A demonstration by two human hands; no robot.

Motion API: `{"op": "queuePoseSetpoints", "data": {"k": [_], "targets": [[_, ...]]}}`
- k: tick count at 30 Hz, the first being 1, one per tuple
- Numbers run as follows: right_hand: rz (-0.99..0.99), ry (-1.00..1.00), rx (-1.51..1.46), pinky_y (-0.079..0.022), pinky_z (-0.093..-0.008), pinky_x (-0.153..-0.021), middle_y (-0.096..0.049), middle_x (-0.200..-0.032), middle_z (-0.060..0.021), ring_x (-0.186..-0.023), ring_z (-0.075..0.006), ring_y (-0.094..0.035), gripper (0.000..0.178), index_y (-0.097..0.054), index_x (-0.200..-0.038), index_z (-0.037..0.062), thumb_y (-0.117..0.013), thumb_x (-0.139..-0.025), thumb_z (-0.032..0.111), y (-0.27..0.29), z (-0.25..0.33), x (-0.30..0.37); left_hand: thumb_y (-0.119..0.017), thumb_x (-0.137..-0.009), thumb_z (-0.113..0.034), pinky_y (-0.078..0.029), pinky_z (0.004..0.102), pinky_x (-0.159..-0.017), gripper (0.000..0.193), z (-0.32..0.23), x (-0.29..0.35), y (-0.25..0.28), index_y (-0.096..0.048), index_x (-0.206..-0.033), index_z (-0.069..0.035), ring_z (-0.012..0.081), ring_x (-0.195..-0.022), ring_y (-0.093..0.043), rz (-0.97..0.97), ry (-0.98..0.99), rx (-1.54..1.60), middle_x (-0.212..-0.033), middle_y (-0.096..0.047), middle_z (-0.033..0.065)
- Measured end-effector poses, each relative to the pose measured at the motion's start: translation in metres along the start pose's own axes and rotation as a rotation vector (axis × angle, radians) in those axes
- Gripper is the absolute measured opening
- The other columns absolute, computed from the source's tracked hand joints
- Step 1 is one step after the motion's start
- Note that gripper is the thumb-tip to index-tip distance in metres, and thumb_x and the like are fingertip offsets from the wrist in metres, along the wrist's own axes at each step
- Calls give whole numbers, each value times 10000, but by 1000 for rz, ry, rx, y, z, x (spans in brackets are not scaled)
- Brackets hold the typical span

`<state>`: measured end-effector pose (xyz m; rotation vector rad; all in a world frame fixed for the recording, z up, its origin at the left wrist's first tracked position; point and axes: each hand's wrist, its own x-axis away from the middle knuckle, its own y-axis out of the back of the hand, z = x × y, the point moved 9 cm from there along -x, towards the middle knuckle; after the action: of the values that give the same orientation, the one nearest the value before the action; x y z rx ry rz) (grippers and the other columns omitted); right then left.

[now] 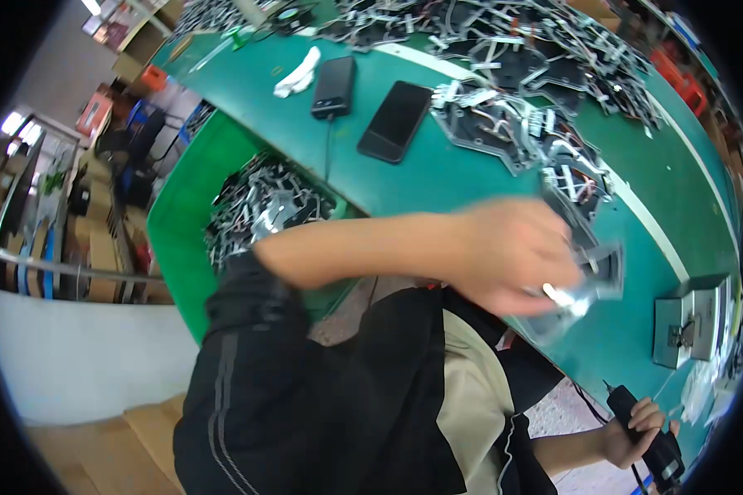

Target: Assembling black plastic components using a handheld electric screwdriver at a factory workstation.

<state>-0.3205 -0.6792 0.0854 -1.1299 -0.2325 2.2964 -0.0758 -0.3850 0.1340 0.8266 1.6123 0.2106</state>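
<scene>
My left hand (512, 256) reaches across in front of me over the table's near edge, smeared by motion. Its fingers are closed around a blurred piece with a shiny, see-through look (574, 301); its kind is unclear. Just beyond the fingers is a dark plate with a pale rim (607, 268), and whether it belongs to the held piece I cannot tell. At the lower right, my right hand (631, 433) grips a black electric screwdriver (652, 441), its thin bit pointing up and left.
Dark plates with white wires (495, 128) are strewn along the green table (264, 103). A black phone (395, 121), a cabled power bank (333, 87) and a crumpled white wad (298, 74) lie left. Below, a green bin (173, 219) holds similar parts. A metal box (692, 322) stands right.
</scene>
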Motion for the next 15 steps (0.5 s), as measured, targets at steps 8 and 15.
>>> {"op": "queuePoseSetpoints", "data": {"k": [8,15], "targets": [[-54,-55,2,-309,-338,-687,-364,-724,-22,-644,-150,-372,336,-454,-1278,6,-509,-958,90,25,-20,-2,-822,-851,-209,-391,246,-587,428,-91,256,353,-573,-1166,-59,70,-674,-493,-478,1203,-886,-767,-524,-23],[-16,-104,164,-317,-333,-676,-373,-729,-23,-648,-145,-388,360,-442,-1297,-1,-514,-959,101,-5,-20,2,-896,-670,-147,-508,331,-645,546,-38,424,330,-600,-1123,-70,169,-662,-572,82,1605,-955,-944,-701,76]]}}
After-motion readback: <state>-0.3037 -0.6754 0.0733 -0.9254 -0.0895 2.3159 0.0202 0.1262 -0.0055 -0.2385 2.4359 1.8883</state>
